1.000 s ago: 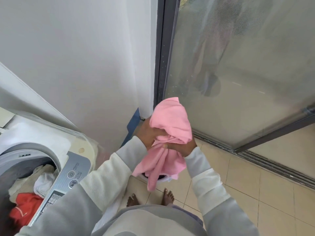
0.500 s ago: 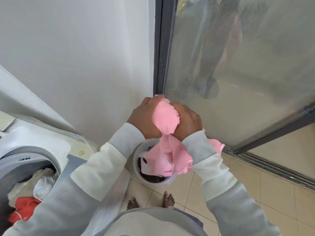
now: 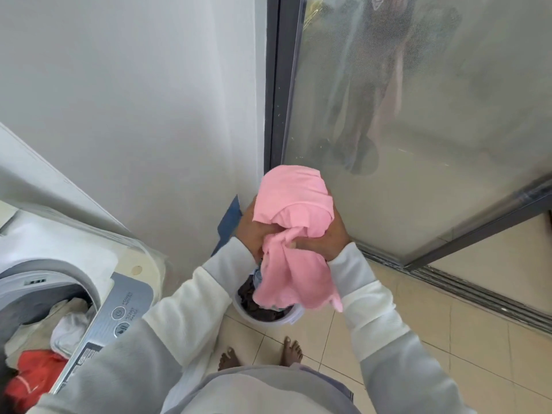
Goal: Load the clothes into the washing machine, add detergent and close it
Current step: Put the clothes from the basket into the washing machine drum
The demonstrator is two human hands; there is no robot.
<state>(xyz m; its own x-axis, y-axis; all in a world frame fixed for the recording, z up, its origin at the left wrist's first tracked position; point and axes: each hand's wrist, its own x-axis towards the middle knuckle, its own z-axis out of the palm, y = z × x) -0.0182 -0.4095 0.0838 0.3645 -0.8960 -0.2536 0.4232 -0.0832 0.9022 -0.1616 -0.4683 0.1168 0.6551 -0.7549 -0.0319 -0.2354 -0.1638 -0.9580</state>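
A pink garment (image 3: 294,231) is bunched between both my hands above a white laundry basket (image 3: 263,319) that holds dark clothes (image 3: 254,300). My left hand (image 3: 249,231) grips its left side and my right hand (image 3: 327,239) grips its middle and right side. Its lower part hangs down over the basket. At the lower left, the top-loading washing machine (image 3: 125,303) stands open, with white (image 3: 70,327), beige and red clothes (image 3: 33,380) in its drum.
A white wall is ahead, with a dark-framed frosted sliding glass door (image 3: 418,130) to the right. A blue object (image 3: 230,222) leans in the corner behind the basket. My bare feet (image 3: 260,357) stand on beige floor tiles.
Half a second ago my hands were wrapped over the top of the balled garment. Now they have turned under it, and the pink cloth has bulged upward and spread out above them.
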